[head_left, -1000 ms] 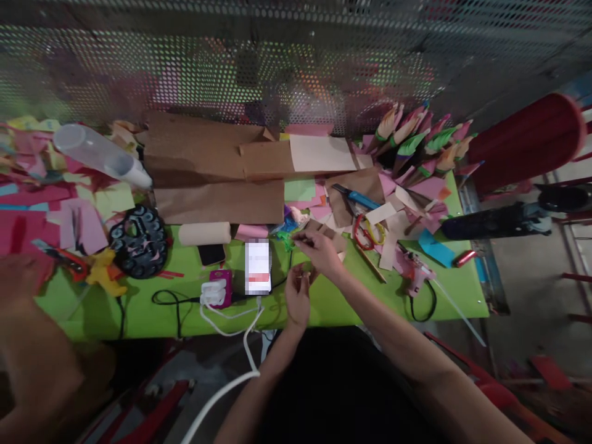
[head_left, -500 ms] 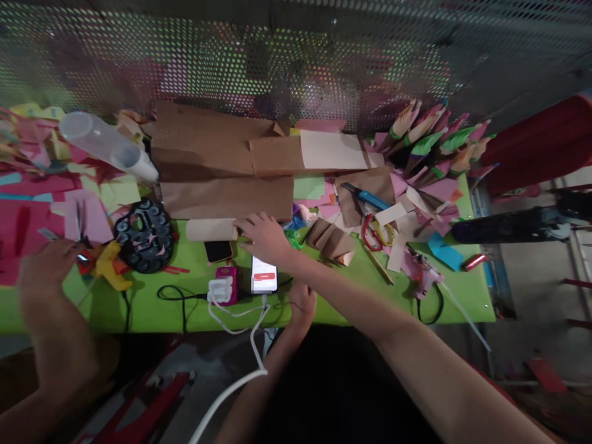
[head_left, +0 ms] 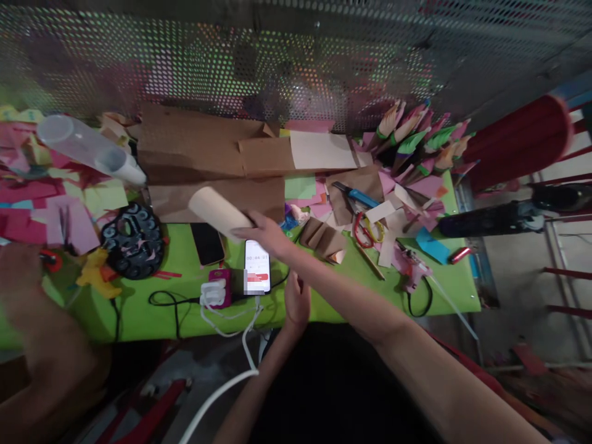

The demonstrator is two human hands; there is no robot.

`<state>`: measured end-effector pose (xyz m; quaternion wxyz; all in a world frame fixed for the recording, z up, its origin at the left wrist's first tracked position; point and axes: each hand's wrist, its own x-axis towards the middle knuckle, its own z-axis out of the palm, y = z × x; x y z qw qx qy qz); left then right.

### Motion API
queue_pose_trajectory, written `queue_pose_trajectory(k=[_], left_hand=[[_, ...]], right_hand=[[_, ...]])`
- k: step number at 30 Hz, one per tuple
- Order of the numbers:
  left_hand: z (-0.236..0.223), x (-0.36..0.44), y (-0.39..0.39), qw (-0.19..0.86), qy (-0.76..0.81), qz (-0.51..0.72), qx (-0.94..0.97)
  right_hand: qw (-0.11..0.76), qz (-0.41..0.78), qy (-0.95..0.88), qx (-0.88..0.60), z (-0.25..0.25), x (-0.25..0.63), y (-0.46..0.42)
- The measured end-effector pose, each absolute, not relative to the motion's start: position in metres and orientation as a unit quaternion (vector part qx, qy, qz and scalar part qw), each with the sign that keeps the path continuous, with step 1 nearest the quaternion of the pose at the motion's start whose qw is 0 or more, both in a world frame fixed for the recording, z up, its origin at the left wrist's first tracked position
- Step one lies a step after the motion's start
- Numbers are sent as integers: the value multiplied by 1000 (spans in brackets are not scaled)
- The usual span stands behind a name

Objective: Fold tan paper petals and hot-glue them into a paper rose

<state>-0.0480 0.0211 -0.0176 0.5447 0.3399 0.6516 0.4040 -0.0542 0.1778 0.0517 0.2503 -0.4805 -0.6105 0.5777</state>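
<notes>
One pale roll (head_left: 219, 211), held aslant over the counter (head_left: 351, 302), is clamped at its nearer end in the grip of the right hand (head_left: 267, 234). I cannot tell whether the left hand (head_left: 297, 300) is closed. A translucent bottle (head_left: 87, 145) lies among paper scraps (head_left: 107, 197), contents unclear.

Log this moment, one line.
right hand: grips pale roll by one end; left hand: partly hidden, contents unclear; phone: lit

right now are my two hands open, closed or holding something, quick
Left hand: partly hidden behind the right forearm; cannot tell.
Right hand: closed on one end of the cream roll.
</notes>
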Motion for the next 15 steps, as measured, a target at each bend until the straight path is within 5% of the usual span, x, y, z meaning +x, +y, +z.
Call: queue_pose_trajectory(k=[3, 8, 15], left_hand=[[0, -49, 33, 614, 606, 431, 264], [22, -33, 53, 752, 455, 465, 106], [21, -6, 48, 789, 441, 412, 118]], right_hand=[[359, 693, -421, -461, 64, 19, 149], [401, 726, -226, -511, 60, 106, 76], [378, 565, -353, -643, 53, 136, 20]])
